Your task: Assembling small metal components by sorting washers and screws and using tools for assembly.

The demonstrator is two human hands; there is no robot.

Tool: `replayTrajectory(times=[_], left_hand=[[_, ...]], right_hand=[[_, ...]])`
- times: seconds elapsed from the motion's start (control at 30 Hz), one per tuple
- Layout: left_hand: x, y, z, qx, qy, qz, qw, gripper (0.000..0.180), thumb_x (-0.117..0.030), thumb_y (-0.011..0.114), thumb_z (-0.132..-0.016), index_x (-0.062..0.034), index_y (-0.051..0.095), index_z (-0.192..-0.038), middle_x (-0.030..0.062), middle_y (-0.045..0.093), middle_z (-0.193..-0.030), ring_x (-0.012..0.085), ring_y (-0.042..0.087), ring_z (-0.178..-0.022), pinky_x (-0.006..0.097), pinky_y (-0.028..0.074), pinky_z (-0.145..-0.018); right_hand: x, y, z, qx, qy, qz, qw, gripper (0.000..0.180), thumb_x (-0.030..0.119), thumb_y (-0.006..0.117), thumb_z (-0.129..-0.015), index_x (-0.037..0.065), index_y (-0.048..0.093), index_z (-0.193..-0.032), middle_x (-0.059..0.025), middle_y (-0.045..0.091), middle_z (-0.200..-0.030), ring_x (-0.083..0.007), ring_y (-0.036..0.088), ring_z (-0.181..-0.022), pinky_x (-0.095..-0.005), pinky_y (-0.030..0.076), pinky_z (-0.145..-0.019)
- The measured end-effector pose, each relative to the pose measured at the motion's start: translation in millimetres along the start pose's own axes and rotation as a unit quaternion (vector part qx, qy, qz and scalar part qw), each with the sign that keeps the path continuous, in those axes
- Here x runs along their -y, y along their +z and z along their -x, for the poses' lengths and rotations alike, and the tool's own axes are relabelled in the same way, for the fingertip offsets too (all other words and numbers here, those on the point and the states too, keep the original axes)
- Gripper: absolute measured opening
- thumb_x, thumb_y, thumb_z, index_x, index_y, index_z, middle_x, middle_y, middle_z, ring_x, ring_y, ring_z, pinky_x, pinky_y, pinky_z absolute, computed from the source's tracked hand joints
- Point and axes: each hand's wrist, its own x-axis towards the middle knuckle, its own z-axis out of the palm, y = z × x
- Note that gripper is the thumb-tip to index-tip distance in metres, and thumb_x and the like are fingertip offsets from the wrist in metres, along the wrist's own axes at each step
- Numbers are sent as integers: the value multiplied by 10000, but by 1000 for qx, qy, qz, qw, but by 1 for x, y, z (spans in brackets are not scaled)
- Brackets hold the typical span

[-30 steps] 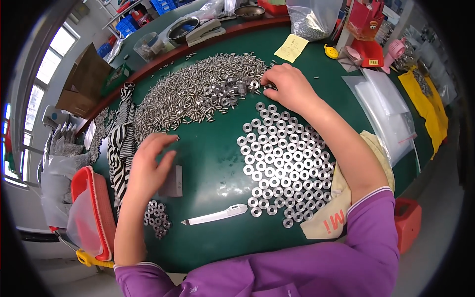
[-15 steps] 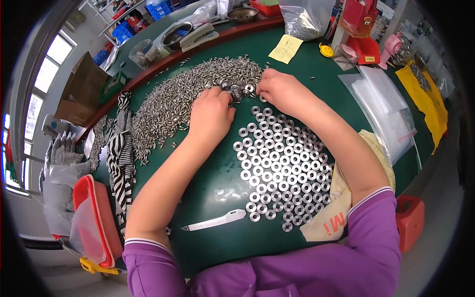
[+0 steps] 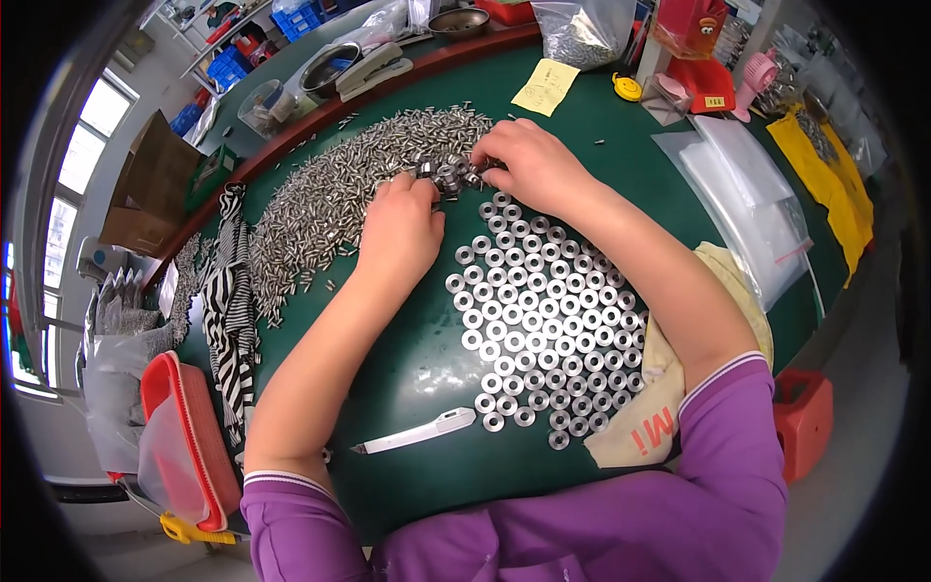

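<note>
A small clump of shiny metal rings (image 3: 448, 175) lies between my two hands, at the near edge of a wide heap of short metal pins (image 3: 325, 189). My left hand (image 3: 401, 221) rests at the left of the clump with its fingers curled down; what is under the fingertips is hidden. From the right, my right hand (image 3: 533, 167) reaches into the clump, thumb and fingers closing around a ring at its edge. Many flat metal rings with centre holes (image 3: 531, 301) lie spread in a single layer in front of my right forearm.
A white craft-knife-like tool (image 3: 415, 432) lies near the front of the green table (image 3: 388, 369). Right of the rings are a cream cloth (image 3: 630, 427) and clear plastic bags (image 3: 737, 204). A striped cloth (image 3: 228, 301) and red basket (image 3: 194, 436) flank the left. A yellow note (image 3: 546, 87) lies behind.
My right hand has moved left from the top of the spread rings to the clump. My left hand stays beside the clump. The whole view has shifted slightly.
</note>
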Motion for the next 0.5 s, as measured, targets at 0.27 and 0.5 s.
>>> replayTrajectory(times=[0.27,0.5], left_hand=[[12,-13,1,-40,9,96,995,114,-72,644,-794,-26,652,-898,136,620,-879,330,603,-852,415,491,-758],[1,-17,25,80,-114,271,953,146,-85,655,-824,-15,657,-952,144,649,-914,273,654,-819,344,514,-747]], right_hand=[[4,-3,-3,22,-19,-45,999,143,81,681,-728,78,620,-858,-57,632,-876,-281,561,-922,-392,481,-802],[-3,-21,-5,20,22,-45,999,209,94,674,-752,56,660,-957,-69,633,-848,-226,613,-842,-343,500,-775]])
